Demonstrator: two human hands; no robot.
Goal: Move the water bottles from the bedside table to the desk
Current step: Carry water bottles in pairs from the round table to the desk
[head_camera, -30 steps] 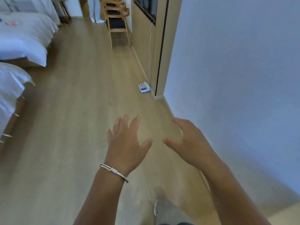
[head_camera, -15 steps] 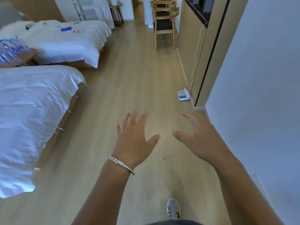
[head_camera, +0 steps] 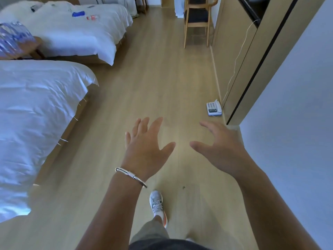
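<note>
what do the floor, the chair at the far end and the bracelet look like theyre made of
Floor: looks like light wood or wood-look laminate in long planks with faint grain and a soft matte sheen. Chair: pale wooden frame with a dark seat pad that seems to be cushioned. Bracelet on the left wrist: silver-coloured metal, a thin bangle with a wound coil, and it glints.

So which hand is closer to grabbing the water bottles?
Probably the left hand. The water bottles sit on the bedside table far off on the left, between the beds. The right hand is by the wall side. Both hands are open and empty, and neither is near yet.
</note>
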